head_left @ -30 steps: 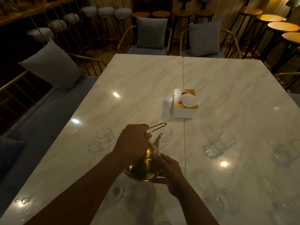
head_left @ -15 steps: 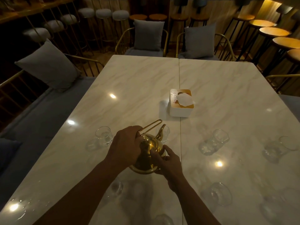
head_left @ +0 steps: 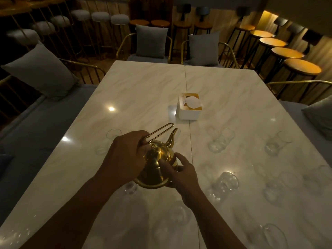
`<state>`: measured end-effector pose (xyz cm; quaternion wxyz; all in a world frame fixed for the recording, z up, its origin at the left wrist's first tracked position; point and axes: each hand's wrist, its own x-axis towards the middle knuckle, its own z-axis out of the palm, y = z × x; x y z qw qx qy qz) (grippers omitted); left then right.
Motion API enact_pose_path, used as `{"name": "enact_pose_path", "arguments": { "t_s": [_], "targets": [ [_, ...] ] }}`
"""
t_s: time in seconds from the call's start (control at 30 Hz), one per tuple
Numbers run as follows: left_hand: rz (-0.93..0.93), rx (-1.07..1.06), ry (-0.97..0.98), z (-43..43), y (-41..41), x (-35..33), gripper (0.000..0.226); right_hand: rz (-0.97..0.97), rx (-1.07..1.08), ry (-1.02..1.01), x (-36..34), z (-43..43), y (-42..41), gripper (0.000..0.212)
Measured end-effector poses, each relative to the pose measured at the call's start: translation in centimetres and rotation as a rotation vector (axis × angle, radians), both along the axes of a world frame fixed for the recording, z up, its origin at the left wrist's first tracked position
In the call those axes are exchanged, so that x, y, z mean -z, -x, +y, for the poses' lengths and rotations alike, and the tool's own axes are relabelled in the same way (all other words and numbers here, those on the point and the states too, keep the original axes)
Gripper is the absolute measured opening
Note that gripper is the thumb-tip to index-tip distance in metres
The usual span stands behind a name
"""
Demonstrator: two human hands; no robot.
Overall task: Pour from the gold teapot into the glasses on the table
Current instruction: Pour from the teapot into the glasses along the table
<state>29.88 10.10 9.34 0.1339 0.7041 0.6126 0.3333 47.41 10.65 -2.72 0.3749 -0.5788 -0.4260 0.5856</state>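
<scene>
The gold teapot (head_left: 158,164) is tipped forward above the marble table (head_left: 143,97), its spout toward a small clear glass (head_left: 177,136) just beyond it. My left hand (head_left: 125,157) grips the teapot's wire handle. My right hand (head_left: 179,172) rests on the teapot's body and lid side, steadying it. Several clear glasses stand around: one at the left (head_left: 113,134), one under the teapot (head_left: 130,188), one right of the seam (head_left: 221,141), one nearer (head_left: 226,183), one at the far right (head_left: 278,142).
A white tissue box (head_left: 188,108) with a wooden top stands past the teapot near the table seam. Cushioned chairs (head_left: 150,42) and bar stools (head_left: 301,69) ring the table. A grey bench with a cushion (head_left: 41,72) runs along the left side.
The teapot has tipped further forward, its lid now facing me. My right hand has shifted up along its body. The view has moved slightly toward the table.
</scene>
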Motion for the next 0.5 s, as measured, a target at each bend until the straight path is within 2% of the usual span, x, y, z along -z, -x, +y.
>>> {"name": "enact_pose_path", "arguments": {
  "t_s": [0.1, 0.27, 0.5],
  "targets": [
    [0.003, 0.009, 0.003, -3.1, 1.1, -0.6, 0.033, -0.001, 0.011, 0.011, -0.4, -3.3, 1.3, 0.125],
    [-0.007, 0.042, 0.004, -8.5, 2.7, -0.9, 0.033, 0.027, 0.045, 0.01, -0.4, -9.6, 3.1, 0.107],
    [0.008, 0.107, 0.034, -15.2, 4.6, 1.0, 0.031, 0.0, 0.086, 0.056, 1.1, -17.9, 5.4, 0.099]
  ]
}}
